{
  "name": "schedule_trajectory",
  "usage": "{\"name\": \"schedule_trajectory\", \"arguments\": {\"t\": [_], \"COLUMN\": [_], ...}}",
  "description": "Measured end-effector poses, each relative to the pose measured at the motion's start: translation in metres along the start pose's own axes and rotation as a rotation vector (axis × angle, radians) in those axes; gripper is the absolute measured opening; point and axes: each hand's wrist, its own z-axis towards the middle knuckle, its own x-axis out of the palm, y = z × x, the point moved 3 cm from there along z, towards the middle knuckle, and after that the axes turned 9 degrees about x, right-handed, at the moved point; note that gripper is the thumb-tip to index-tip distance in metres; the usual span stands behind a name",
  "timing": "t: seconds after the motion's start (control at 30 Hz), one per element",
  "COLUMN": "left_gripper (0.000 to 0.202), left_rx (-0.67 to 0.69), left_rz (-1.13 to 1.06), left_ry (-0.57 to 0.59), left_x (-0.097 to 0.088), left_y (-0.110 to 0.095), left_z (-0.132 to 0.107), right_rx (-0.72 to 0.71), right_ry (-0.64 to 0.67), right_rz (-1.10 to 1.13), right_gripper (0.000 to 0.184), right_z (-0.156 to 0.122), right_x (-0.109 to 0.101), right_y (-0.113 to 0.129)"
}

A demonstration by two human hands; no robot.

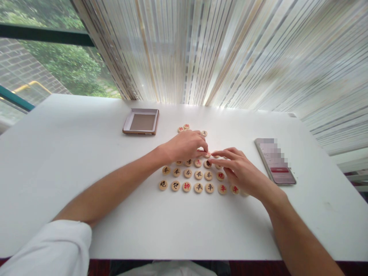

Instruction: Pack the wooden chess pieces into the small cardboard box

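Round wooden xiangqi pieces with red and black characters lie in rows on the white table [126,226]. My left hand [188,145] reaches across the upper rows, thumb and fingertips closed on a red-marked xiangqi piece [207,154]. From the right, my right hand [237,165] rests over the row ends, fingers stretched and apart, fingertips beside that piece and at the black-marked piece [207,164] below it. Some pieces are partly covered by both hands. Beyond my left hand lie two red-marked pieces [186,126] and a black-marked piece [204,133].
An open shallow box [157,122] stands at the back left. A phone [283,177] lies to the right of my right hand. A striped curtain [178,50] hangs along the table's far edge, with a window [66,57] at the left.
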Motion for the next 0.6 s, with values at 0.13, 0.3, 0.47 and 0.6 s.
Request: {"name": "schedule_trajectory", "arguments": {"t": [0.13, 0.3, 0.47, 0.6], "left_gripper": [0.016, 0.017, 0.018, 0.016], "left_rx": [0.033, 0.061, 0.053, 0.076], "left_rz": [-0.030, -0.050, -0.067, -0.086], "left_ry": [-0.010, -0.005, 0.005, 0.019], "left_x": [0.001, 0.009, 0.004, 0.002], "left_y": [-0.002, -0.001, -0.003, -0.008], "left_z": [0.001, 0.001, 0.000, 0.000], "right_rx": [0.041, 0.086, 0.134, 0.109], "right_ry": [-0.092, -0.129, -0.051, 0.020], "right_rz": [-0.002, -0.031, 0.002, 0.035], "right_gripper": [0.054, 0.054, 0.049, 0.050], "right_z": [0.001, -0.002, -0.009, -0.014], "right_x": [-0.003, -0.008, -0.019, -0.021], "right_y": [-0.015, -0.031, -0.029, -0.025]}}
